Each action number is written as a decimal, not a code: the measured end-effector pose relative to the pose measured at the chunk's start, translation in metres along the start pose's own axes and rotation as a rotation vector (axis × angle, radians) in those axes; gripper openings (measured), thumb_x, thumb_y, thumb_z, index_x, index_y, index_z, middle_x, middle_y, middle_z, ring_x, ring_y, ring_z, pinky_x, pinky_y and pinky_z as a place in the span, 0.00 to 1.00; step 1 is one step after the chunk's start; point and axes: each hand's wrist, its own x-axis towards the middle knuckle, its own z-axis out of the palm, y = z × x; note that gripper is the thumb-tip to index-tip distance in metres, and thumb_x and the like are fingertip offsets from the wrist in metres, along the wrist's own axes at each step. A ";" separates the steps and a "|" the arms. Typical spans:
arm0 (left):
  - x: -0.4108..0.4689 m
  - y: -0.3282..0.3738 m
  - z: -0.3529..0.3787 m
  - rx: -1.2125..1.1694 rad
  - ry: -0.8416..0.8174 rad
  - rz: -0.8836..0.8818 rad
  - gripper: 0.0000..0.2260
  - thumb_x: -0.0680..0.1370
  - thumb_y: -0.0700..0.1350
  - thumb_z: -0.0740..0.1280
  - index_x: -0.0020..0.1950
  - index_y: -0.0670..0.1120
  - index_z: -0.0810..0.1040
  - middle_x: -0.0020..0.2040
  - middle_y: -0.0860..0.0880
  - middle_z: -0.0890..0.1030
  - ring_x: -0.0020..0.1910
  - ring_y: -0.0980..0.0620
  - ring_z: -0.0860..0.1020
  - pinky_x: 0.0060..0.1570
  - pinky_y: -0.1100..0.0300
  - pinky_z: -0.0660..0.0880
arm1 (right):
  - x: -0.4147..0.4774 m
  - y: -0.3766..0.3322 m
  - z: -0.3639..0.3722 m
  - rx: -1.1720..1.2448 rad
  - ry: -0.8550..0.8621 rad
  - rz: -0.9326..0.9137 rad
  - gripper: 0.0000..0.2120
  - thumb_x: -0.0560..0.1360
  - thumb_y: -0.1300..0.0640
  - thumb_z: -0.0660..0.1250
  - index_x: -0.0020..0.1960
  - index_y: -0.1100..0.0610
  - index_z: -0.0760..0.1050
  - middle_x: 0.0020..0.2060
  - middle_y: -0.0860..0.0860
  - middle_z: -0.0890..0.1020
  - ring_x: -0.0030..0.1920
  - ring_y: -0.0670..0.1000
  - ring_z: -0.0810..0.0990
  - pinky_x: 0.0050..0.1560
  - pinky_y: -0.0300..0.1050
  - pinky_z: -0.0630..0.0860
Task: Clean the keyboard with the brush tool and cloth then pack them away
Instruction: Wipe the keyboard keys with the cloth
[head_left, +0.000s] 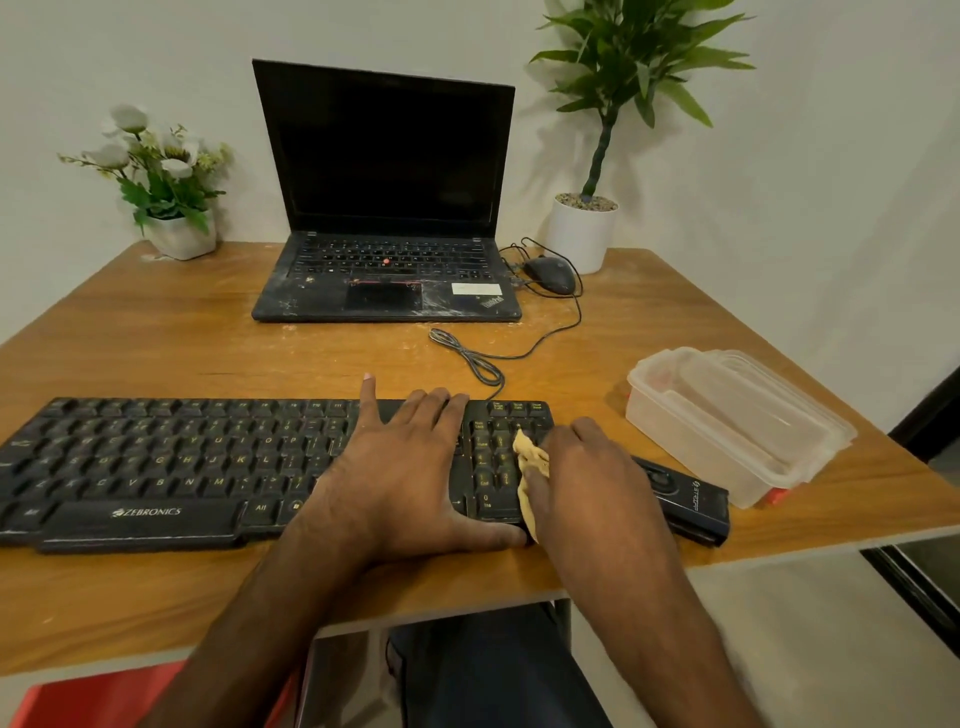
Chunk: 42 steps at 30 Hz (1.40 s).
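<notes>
Now r. hand grips cloth on keyboard numpad; l. hand presses flat, fingers spread. Just right lies brush tool, nearer r. hand.

Counted: one keyboard, one laptop, one mouse, two potted plants, one cloth, one brush tool, one plastic container.
</notes>
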 end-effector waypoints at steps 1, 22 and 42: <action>0.000 0.000 0.000 0.011 -0.005 0.005 0.62 0.61 0.85 0.48 0.81 0.45 0.38 0.82 0.48 0.46 0.81 0.50 0.46 0.73 0.34 0.33 | 0.004 0.000 0.001 0.015 0.025 0.010 0.16 0.82 0.54 0.62 0.69 0.54 0.67 0.62 0.50 0.70 0.59 0.50 0.72 0.58 0.44 0.70; -0.002 0.001 -0.001 0.015 -0.003 0.006 0.63 0.60 0.86 0.48 0.81 0.44 0.40 0.82 0.47 0.48 0.81 0.49 0.47 0.73 0.33 0.33 | 0.004 0.012 0.007 0.078 0.143 -0.015 0.15 0.83 0.51 0.58 0.67 0.54 0.71 0.60 0.49 0.72 0.56 0.48 0.72 0.54 0.40 0.68; -0.001 0.002 -0.002 0.018 -0.026 -0.024 0.63 0.60 0.86 0.47 0.81 0.44 0.39 0.82 0.47 0.47 0.81 0.49 0.46 0.73 0.33 0.34 | 0.020 0.004 -0.022 0.070 0.150 -0.017 0.13 0.82 0.52 0.62 0.64 0.52 0.76 0.54 0.50 0.78 0.49 0.48 0.74 0.46 0.42 0.68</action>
